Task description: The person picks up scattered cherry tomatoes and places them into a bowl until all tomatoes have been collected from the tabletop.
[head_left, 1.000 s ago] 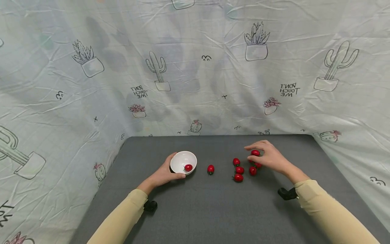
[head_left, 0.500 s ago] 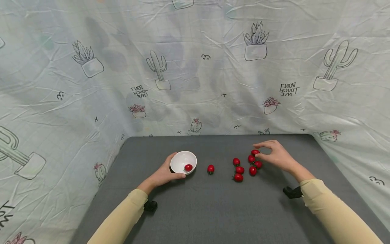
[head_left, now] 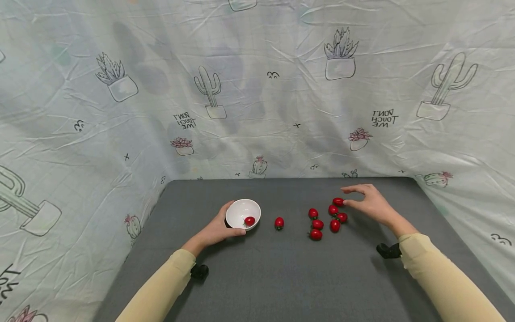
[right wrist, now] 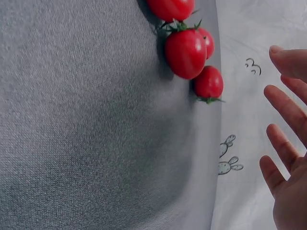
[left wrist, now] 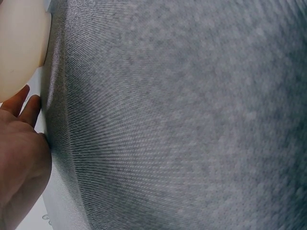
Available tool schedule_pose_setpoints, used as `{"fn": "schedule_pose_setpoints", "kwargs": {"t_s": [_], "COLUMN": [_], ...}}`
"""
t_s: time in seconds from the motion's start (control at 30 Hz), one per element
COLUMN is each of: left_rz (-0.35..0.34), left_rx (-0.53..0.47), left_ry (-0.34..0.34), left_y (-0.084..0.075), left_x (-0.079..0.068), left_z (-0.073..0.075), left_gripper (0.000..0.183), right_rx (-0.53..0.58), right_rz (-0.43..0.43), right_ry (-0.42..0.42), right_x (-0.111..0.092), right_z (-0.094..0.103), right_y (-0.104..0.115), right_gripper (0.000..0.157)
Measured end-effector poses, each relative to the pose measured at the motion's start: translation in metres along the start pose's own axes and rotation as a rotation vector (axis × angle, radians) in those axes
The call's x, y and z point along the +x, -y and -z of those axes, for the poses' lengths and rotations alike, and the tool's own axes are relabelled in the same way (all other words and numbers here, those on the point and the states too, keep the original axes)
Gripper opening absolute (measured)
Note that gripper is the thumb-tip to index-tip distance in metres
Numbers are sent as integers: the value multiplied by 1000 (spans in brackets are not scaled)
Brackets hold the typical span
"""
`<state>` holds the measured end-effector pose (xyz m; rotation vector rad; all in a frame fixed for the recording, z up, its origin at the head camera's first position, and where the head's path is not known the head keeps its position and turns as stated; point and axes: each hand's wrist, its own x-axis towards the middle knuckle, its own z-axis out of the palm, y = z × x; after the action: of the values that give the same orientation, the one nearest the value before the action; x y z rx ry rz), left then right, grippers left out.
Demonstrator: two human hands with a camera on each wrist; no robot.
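A white bowl (head_left: 241,209) with one cherry tomato (head_left: 249,221) inside is held at its left side by my left hand (head_left: 217,230), thumb along the near rim. The left wrist view catches only part of the bowl (left wrist: 21,48), with the fingers against its underside. My right hand (head_left: 372,205) hovers at the right of a loose group of cherry tomatoes, fingers apart and nothing between them. Its thumb tip is close to the farthest tomato (head_left: 338,202). In the right wrist view several tomatoes (right wrist: 186,53) lie apart from the spread fingers (right wrist: 288,108).
Between the bowl and the group lies a single tomato (head_left: 279,223). Three more tomatoes (head_left: 317,224) form a short row left of the others. The dark grey table (head_left: 281,277) ends at the back against a cactus-print cloth (head_left: 257,107).
My right hand has drawn a little to the right, uncovering tomatoes that it partly hid. The left hand and bowl have stayed in place.
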<state>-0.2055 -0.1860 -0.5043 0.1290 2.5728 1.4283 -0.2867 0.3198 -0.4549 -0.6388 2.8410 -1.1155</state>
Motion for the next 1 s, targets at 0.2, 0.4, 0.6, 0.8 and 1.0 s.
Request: {"fn": "schedule_pose_setpoints", "kwargs": {"t_s": [0.2, 0.4, 0.6, 0.8, 1.0], "left_rz": [-4, -6, -1, 18, 21], "left_rx": [-1, 5, 1, 0, 14], "left_ry": [-2, -7, -8, -8, -9], "left_y": [0, -1, 0, -2, -2], "left_x": [2, 1, 3, 2, 3], "left_z": [-1, -1, -1, -1, -2], "left_gripper": [115, 116, 115, 117, 116], "right_rx": [-25, -20, 5, 42, 67], "right_rz": [-26, -30, 6, 13, -4], "right_ry": [18, 33, 49, 80, 120], "right_x": [8, 15, 19, 21, 22], "right_z": [0, -1, -3, -7, -7], "right_y": [-12, -21, -27, -34, -38], "right_gripper": [53, 52, 52, 53, 54]}}
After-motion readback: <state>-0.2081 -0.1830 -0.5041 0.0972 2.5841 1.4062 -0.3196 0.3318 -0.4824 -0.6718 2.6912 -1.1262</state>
